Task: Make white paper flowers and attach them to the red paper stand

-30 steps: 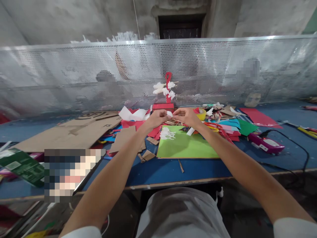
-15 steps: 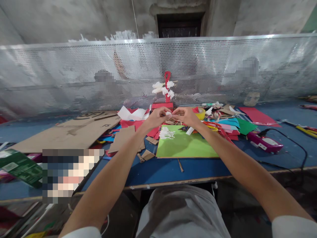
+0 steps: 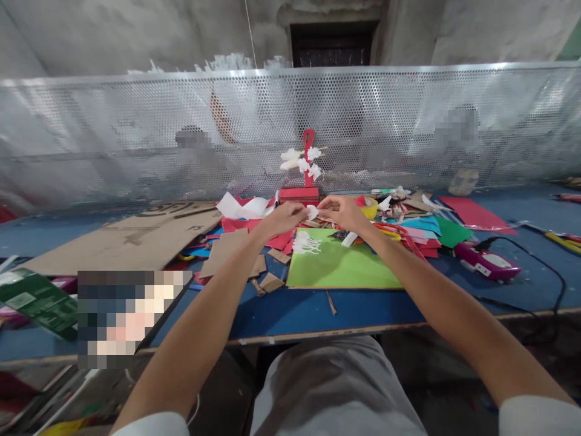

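My left hand and my right hand face each other above the middle of the table, fingers closed in a pinch. Between their fingertips is a small white paper piece, its exact shape hard to make out. Just below lies a lime-green sheet, with a cluster of white cut paper pieces at its upper left. Behind the hands stands a red box with an upright red hooked strip bearing crumpled white paper tufts.
Cardboard lies at left, near a green box. Yellow tape, coloured paper and scraps crowd the back middle. On the right are a purple corded device and a red sheet. A perforated metal screen runs behind.
My hands have drawn slightly apart, and more of the white paper piece shows between them. The view has shifted a little.
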`<state>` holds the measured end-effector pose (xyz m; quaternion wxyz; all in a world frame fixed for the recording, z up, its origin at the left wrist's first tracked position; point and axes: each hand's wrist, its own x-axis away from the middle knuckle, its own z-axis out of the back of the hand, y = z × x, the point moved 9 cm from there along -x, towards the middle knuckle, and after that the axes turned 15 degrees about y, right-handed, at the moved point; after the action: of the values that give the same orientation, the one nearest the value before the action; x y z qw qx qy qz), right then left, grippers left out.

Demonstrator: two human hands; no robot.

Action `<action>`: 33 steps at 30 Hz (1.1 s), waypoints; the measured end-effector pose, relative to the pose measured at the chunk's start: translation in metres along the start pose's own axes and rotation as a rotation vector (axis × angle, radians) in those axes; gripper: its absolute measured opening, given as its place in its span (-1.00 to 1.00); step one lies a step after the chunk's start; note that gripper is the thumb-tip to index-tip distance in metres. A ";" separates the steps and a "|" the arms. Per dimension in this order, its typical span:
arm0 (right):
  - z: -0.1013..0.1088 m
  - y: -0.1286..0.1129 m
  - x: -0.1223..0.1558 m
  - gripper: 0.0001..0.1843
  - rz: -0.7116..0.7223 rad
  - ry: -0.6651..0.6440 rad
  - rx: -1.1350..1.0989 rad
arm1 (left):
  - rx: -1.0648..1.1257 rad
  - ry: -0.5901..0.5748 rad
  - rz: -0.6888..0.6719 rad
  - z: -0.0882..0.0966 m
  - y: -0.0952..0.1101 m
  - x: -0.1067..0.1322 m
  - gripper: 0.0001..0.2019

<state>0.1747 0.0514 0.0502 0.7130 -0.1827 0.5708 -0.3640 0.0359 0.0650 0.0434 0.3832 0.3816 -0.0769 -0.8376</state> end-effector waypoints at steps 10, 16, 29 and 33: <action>0.005 0.008 -0.004 -0.86 0.024 0.012 0.076 | -0.121 -0.354 -0.072 -0.031 -0.004 0.021 -0.81; 0.004 0.004 -0.002 -0.83 0.025 0.001 0.063 | 0.009 -0.257 -0.059 -0.023 0.001 0.016 -0.88; 0.004 -0.006 -0.001 -0.78 0.025 0.014 -0.025 | 0.348 -0.005 0.150 -0.009 0.004 0.003 -0.80; 0.001 -0.013 0.001 -0.78 0.056 0.011 0.000 | 0.474 0.060 0.239 -0.010 0.005 0.003 -0.79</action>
<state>0.1716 0.0425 0.0585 0.7198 -0.1645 0.5796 -0.3447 0.0445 0.0609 0.0371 0.3813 0.4738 -0.3041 -0.7333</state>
